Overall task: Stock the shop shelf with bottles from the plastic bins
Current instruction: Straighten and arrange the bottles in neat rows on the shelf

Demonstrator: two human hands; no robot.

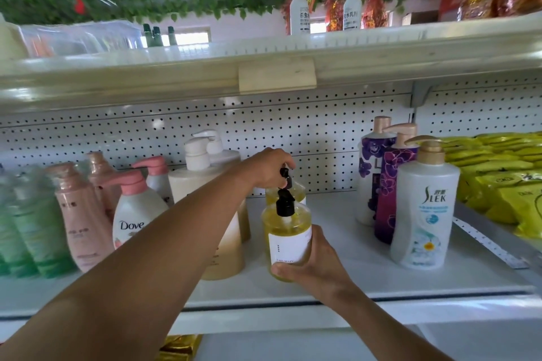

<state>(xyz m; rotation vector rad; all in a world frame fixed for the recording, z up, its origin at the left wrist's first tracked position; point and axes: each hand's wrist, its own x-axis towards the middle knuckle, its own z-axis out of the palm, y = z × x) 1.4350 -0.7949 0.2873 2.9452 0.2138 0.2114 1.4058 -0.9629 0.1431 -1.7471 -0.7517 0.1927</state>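
Two yellow clear-plastic black-pump bottles: right hand (315,268) fingers wrap the front one (286,239); left hand (268,167) fingers pinch the rear bottle's pump (286,177).

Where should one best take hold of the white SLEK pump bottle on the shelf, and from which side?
Grip the SLEK bottle around its broad white body, below the gold pump, probably coming from the open shelf front. It stands upright at the front of its row, with the purple bottles close behind and to its left.

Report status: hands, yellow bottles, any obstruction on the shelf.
Left hand grips rear yellow bottle's black pump. Right hand grips front yellow white-labelled bottle low. White shelf gap open; nothing blocking.
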